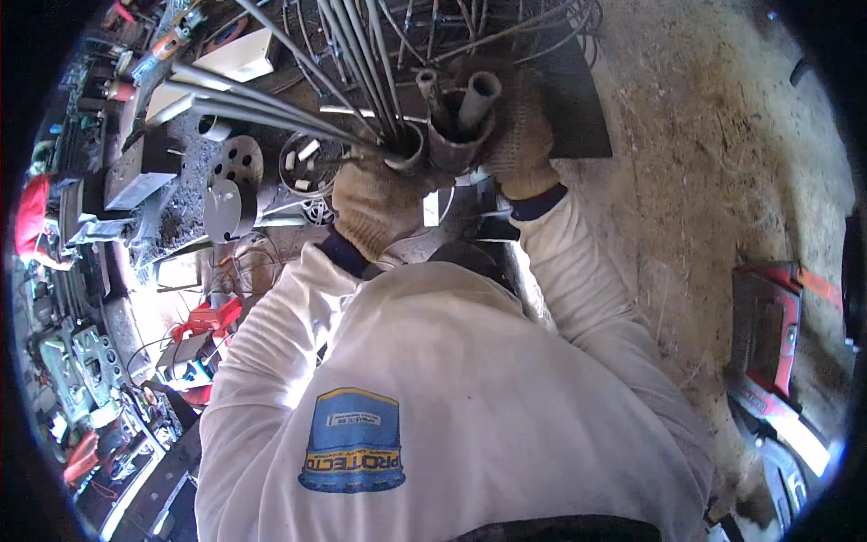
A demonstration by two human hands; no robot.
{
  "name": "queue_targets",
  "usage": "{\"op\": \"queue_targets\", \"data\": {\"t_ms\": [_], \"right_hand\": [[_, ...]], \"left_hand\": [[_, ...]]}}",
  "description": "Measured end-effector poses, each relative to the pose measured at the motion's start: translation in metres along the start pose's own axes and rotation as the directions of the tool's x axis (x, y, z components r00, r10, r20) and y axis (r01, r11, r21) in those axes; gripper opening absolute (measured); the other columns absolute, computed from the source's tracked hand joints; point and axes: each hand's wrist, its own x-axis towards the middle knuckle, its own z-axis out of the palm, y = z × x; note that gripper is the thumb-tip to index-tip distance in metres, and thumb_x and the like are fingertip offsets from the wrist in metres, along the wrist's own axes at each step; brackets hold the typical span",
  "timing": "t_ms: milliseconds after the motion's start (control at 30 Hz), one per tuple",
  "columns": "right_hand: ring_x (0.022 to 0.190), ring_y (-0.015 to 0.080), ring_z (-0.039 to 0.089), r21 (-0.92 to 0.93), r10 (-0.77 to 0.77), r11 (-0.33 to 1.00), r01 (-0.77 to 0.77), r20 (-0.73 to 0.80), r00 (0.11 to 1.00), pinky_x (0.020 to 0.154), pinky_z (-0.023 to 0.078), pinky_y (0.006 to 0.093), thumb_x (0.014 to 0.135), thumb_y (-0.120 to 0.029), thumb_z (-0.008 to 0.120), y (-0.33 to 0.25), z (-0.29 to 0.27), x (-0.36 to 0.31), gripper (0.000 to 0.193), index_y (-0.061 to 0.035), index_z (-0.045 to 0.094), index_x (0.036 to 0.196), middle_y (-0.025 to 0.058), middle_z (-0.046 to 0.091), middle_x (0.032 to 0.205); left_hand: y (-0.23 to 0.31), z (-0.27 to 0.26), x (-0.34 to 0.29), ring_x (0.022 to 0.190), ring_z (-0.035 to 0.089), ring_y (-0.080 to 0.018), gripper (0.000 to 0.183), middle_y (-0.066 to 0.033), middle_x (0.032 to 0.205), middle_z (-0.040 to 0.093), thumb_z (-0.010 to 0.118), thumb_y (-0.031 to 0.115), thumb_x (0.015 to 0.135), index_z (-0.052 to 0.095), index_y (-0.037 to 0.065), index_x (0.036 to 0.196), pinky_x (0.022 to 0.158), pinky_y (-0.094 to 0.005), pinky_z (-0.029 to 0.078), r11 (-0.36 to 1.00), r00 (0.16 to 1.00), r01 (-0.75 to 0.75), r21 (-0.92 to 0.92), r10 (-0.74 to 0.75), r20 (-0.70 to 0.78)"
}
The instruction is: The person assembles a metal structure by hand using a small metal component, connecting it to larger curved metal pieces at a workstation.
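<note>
Both my hands wear brown knitted gloves, and they are up at the top middle of the head view. My left hand (379, 203) is closed round the lower part of a short metal tube (408, 155), which holds several long thin metal rods (358, 63) leaning up and to the left. Beside it stands a wider, rusty metal tube (456, 154). Two smaller pipes stick out of it, a thick one (479, 101) and a thin one (429, 90). My right hand (522, 149) curves round its right side, its fingertips partly hidden.
Bent wire and rods (442, 32) lie beyond the tubes. To the left are a round metal piece with holes (237, 163), a disc (228, 212) and a red machine (212, 321). A cluttered shelf fills the far left. A red-framed tool (786, 334) is at the right.
</note>
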Motion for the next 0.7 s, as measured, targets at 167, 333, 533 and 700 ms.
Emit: {"op": "queue_targets", "data": {"t_ms": [167,333,533,700], "right_hand": [[0.093,0.0258,0.068,-0.277,-0.052,0.955,-0.105,-0.506,0.861,0.082,0.054,0.0357,0.094,-0.027,0.066,-0.029,0.0,-0.057,0.033,-0.0036,0.064,0.118,0.0118,0.069,0.105],[0.079,0.0138,0.065,-0.068,0.576,0.787,-0.613,-0.276,0.77,0.068,0.053,0.0269,0.097,-0.031,0.063,-0.037,0.014,-0.088,0.034,-0.0006,0.066,0.111,0.0057,0.068,0.097],[0.07,0.0107,0.06,0.059,0.572,0.806,-0.589,-0.333,0.75,0.062,0.049,0.0267,0.094,-0.025,0.065,-0.02,0.027,-0.088,0.027,-0.0014,0.065,0.108,0.0034,0.066,0.085],[0.067,0.0113,0.057,0.027,0.496,0.849,-0.528,-0.386,0.778,0.058,0.045,0.0275,0.092,-0.021,0.063,-0.049,0.04,-0.097,0.022,-0.0017,0.065,0.104,0.0045,0.065,0.082]], "left_hand": [[0.042,0.004,-0.009,0.092,0.068,-0.0313,0.046,-0.0095,0.1,0.073,0.084,0.044,0.071,0.072,0.013,0.103,0.077,-0.0397,0.054,0.591,0.947,-0.256,0.765,0.311,0.076],[0.041,0.006,-0.01,0.095,0.069,-0.0298,0.043,-0.01,0.102,0.073,0.087,0.035,0.072,0.071,0.012,0.104,0.078,-0.0378,0.055,0.629,0.914,-0.367,0.685,0.38,0.141],[0.049,0.001,-0.013,0.092,0.071,-0.0276,0.059,-0.0107,0.104,0.072,0.086,0.025,0.073,0.057,0.006,0.121,0.076,-0.0373,0.056,0.636,0.904,-0.416,0.65,0.365,0.221],[0.047,-0.015,-0.043,0.088,0.071,-0.0273,0.044,-0.0126,0.105,0.071,0.076,0.013,0.081,0.059,0.002,0.121,0.074,-0.0367,0.056,0.738,0.864,-0.49,0.463,0.481,0.148]]}}
